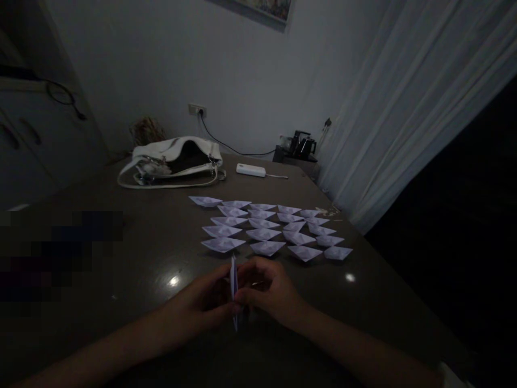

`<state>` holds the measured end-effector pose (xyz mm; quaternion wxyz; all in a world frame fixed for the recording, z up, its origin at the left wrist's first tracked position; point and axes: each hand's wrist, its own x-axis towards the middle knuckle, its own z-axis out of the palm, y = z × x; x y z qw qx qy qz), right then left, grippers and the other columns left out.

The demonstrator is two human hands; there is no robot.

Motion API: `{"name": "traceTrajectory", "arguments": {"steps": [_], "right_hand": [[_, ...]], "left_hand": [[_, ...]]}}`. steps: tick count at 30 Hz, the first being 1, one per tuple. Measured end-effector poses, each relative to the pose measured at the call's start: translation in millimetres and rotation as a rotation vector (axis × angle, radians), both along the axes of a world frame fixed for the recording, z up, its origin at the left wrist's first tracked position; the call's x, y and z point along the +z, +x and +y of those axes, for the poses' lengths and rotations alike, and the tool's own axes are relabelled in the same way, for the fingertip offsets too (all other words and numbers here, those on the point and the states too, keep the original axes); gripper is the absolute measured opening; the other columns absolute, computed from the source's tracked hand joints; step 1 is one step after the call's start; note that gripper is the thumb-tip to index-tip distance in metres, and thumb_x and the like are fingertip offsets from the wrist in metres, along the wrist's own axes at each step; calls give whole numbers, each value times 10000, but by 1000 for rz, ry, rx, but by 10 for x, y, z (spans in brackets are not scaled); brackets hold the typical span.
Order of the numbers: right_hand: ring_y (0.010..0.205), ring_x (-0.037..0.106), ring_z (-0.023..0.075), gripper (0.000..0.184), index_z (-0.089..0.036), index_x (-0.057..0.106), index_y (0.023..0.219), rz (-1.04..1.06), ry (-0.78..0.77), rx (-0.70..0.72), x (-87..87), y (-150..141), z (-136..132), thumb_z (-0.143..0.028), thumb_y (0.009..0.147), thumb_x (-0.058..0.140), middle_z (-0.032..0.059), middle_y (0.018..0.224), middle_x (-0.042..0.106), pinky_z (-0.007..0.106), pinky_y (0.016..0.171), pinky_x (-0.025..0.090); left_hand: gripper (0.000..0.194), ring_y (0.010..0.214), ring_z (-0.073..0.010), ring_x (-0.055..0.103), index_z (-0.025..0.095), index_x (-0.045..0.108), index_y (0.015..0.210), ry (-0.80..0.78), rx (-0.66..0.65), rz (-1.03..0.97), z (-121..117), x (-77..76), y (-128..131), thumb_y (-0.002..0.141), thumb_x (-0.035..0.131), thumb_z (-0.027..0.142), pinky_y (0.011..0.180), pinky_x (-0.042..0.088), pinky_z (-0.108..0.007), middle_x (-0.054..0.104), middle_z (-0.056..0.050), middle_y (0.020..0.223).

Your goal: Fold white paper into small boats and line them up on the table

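Observation:
Between my two hands stands a folded piece of white paper (233,280), seen nearly edge-on. My left hand (210,299) grips it from the left, with the thumb near its lower part. My right hand (269,291) pinches it from the right with thumb and fingers. Just beyond my hands, several folded paper boats (264,234) stand in rows on the dark table (153,231). The nearest boat on the left (223,244) lies just past the held paper's top end. Some fingertips are hidden behind the paper.
A white handbag (173,153) lies open at the table's back left. Right of it rests a white device (251,170) with a short strap. A black kettle (306,146) stands beyond the far edge. A white curtain (383,102) hangs along the right.

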<state>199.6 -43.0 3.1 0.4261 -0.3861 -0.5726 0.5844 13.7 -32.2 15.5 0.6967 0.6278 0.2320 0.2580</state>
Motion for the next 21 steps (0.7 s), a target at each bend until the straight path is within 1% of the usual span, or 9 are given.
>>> {"name": "traceTrajectory", "arguments": {"steps": [3, 6, 9, 11, 13, 15, 17, 19, 21], "right_hand": [[656, 607, 115, 257, -174, 638, 921, -50, 74, -3, 33, 14, -34, -305, 738, 762, 14, 826, 661, 217, 551, 480], [673, 601, 121, 171, -179, 628, 975, -158, 189, -79, 56, 21, -63, -259, 824, 645, 29, 858, 658, 212, 525, 472], [633, 589, 121, 131, -175, 624, 941, -246, 244, -156, 55, 18, -62, -219, 818, 625, 18, 791, 652, 214, 509, 464], [629, 593, 125, 121, -173, 633, 911, -264, 243, -171, 45, 17, -44, -193, 792, 641, 18, 780, 660, 211, 500, 460], [636, 604, 130, 135, -170, 648, 902, -236, 219, -178, 29, 21, -18, -168, 767, 651, 25, 800, 676, 206, 490, 457], [620, 615, 131, 159, -167, 657, 910, -167, 169, -171, 8, 32, 14, -160, 752, 656, 26, 806, 690, 203, 475, 456], [607, 630, 133, 158, -164, 660, 899, -84, 118, -153, -12, 44, 48, -164, 742, 662, 18, 782, 696, 209, 486, 469], [645, 656, 143, 158, -166, 666, 877, -27, 103, -129, -27, 52, 77, -152, 720, 679, 13, 780, 705, 230, 552, 504], [713, 678, 154, 168, -172, 674, 863, 2, 115, -106, -35, 55, 96, -134, 700, 693, 14, 812, 718, 260, 648, 532]], "left_hand": [[449, 1138, -234, 591, 264, 510, 1295, -2, 3, -6, 15, -5, -12, 859, 619, 253, 1043, 413, -433, 628, -53, 1230], [510, 1042, -221, 615, 250, 446, 1347, 32, 60, 76, 35, -60, -38, 865, 607, 285, 976, 461, -415, 645, -50, 1120], [563, 893, -214, 624, 227, 408, 1382, 160, 119, 201, 36, -112, -62, 860, 595, 326, 857, 510, -392, 639, -37, 970], [575, 816, -210, 621, 224, 413, 1385, 261, 143, 277, 27, -123, -73, 855, 594, 349, 764, 526, -362, 629, -26, 900], [585, 763, -205, 623, 232, 423, 1383, 364, 175, 340, 23, -120, -83, 842, 614, 349, 685, 522, -327, 631, -13, 855], [565, 766, -198, 631, 261, 455, 1359, 491, 224, 390, 33, -110, -98, 827, 642, 298, 674, 511, -307, 651, -5, 870], [517, 811, -189, 638, 296, 507, 1314, 631, 281, 420, 57, -105, -118, 823, 650, 224, 717, 504, -302, 672, -4, 949], [483, 846, -181, 642, 319, 542, 1283, 722, 314, 416, 85, -110, -136, 832, 646, 184, 753, 503, -299, 680, -3, 1030], [464, 835, -175, 650, 321, 559, 1271, 760, 313, 379, 109, -126, -147, 837, 655, 190, 747, 510, -288, 689, -2, 1051]]}}
